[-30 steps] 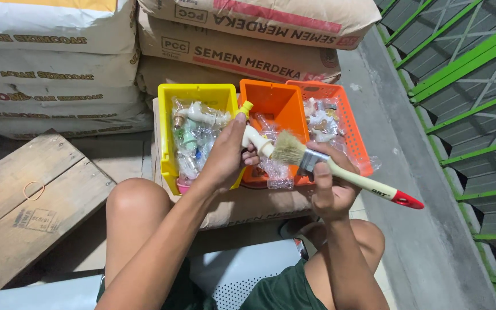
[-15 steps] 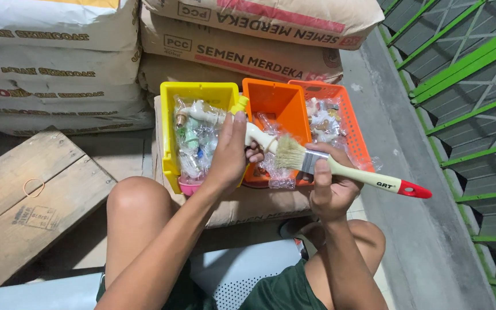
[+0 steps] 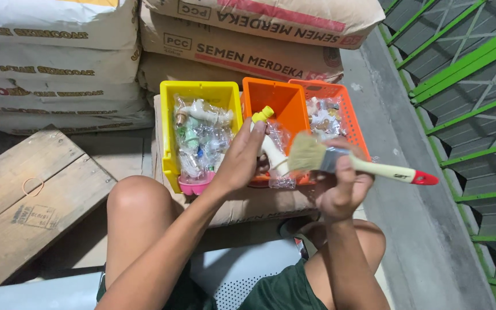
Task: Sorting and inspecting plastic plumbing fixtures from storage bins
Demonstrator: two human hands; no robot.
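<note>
My left hand (image 3: 241, 161) grips a white plastic tap with a yellow handle (image 3: 266, 138), held upright over the orange bin (image 3: 276, 106). My right hand (image 3: 340, 189) holds a paintbrush (image 3: 351, 162) with pale bristles, a cream handle and a red tip. The bristles touch the lower part of the tap. Both hands hover just in front of the bins, above my knees.
A yellow bin (image 3: 170, 132) full of bagged plastic fittings, the orange bin and an orange mesh basket (image 3: 351, 112) sit side by side on a cardboard box (image 3: 248, 204). Stacked cement sacks (image 3: 58, 63) stand behind. A wooden crate (image 3: 24, 201) lies at left, a green metal grille (image 3: 466, 86) at right.
The tap has been turned more upright in my left hand. The brush has swung from pointing down-right to nearly level, its bristles now against the tap.
</note>
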